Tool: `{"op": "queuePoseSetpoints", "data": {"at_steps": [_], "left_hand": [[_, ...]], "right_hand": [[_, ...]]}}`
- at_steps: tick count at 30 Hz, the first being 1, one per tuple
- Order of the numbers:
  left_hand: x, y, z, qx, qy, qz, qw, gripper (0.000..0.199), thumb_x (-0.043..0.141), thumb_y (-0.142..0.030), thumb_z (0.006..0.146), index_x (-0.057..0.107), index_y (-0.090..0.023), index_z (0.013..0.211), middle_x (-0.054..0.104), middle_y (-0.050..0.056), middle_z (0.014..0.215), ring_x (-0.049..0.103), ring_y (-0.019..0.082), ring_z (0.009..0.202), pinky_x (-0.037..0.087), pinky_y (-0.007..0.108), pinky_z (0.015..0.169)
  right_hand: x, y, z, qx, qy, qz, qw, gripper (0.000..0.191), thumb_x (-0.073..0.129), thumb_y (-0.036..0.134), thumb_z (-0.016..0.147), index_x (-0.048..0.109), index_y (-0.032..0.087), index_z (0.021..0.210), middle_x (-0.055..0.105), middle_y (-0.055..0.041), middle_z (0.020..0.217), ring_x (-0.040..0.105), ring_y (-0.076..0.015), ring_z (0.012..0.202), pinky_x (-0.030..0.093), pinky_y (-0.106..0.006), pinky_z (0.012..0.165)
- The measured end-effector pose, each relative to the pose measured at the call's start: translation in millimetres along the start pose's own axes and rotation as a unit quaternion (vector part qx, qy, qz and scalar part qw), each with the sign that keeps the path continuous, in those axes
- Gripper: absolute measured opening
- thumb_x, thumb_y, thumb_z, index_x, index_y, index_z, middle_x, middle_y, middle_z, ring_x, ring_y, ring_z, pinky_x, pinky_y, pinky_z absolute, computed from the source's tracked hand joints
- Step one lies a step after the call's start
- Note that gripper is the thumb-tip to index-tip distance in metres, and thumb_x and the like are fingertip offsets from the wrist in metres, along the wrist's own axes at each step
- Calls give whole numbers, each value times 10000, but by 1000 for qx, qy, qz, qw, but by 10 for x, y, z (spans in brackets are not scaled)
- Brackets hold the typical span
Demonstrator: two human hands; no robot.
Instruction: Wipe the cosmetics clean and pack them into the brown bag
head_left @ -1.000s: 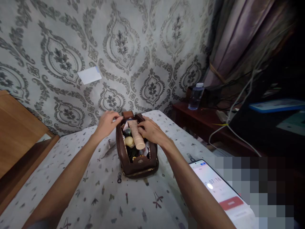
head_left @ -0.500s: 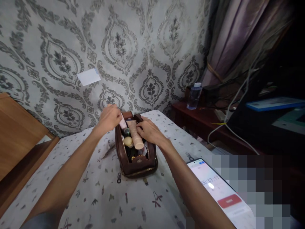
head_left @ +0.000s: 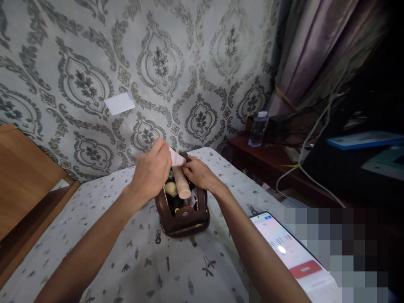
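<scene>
A brown leather toiletry bag (head_left: 189, 226), unzipped, stands on the patterned sheet. My left hand (head_left: 153, 168) is closed around a pale pink tube (head_left: 177, 157), held tilted over the far part of the bag's opening. On the right rim of the bag, my right hand (head_left: 202, 172) has its fingers curled over the edge, thumb toward the inside. A beige tube (head_left: 182, 185) lies inside beside that thumb. A round cream-coloured item (head_left: 171, 189) and several dark small items sit lower in the bag.
A lit phone (head_left: 290, 252) lies to the right, partly behind my right forearm. A clear bottle (head_left: 258, 129) stands on the dark red table (head_left: 243, 147), near white cables (head_left: 304, 155). A wooden board (head_left: 28, 176) is at the left, and patterned wall behind.
My left hand has drawn the pale pink tube up from the bag's left side and moved it right, over the opening. My right hand stays at the right rim.
</scene>
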State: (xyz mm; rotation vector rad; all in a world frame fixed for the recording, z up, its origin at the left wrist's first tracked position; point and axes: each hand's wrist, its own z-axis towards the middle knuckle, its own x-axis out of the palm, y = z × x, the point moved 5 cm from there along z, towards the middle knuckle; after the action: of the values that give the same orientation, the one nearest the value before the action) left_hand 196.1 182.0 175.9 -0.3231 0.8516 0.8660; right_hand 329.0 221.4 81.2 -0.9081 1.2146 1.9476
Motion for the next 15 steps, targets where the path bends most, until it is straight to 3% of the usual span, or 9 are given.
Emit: {"op": "queuePoseSetpoints", "data": {"at_steps": [2,5,8,12,15], "left_hand": [[37,36,-35,-15,-10,-20,1000,222,357,-225,980,533,-190,849,591,87,1013,599,190,866,470,297,749],[11,280,64,-57,-21,-78,995,209,388,-236,961,499,-191,789,612,71,979,616,177,820,488,293,720],[63,676,271,-139,19,-176,974,183,455,-269,934,495,-187,775,627,35,829,638,159,671,481,273,608],[385,1049,497,-225,134,-355,898,163,511,-231,910,492,-185,755,628,13,615,669,170,583,473,243,516],[678,1113,550,-277,213,-414,841,163,609,-211,874,552,-159,730,634,27,565,661,159,546,487,235,506]], "right_hand": [[3,-8,-1,7,-5,13,1000,270,454,144,919,696,163,800,649,-103,1033,606,-209,996,428,-301,906],[-4,-36,-12,44,-33,46,997,144,543,172,878,667,168,952,654,-85,1047,604,-211,967,438,-308,871],[4,-77,-28,83,-53,90,991,342,623,230,840,572,156,1170,667,-86,1059,609,-229,942,452,-327,818],[4,-78,-19,42,-78,140,986,567,629,289,859,452,155,1381,645,-120,1220,606,-238,1052,450,-344,884],[7,-84,5,8,-88,119,989,383,600,333,897,605,155,1236,666,-106,1162,597,-226,1057,435,-324,905]]}}
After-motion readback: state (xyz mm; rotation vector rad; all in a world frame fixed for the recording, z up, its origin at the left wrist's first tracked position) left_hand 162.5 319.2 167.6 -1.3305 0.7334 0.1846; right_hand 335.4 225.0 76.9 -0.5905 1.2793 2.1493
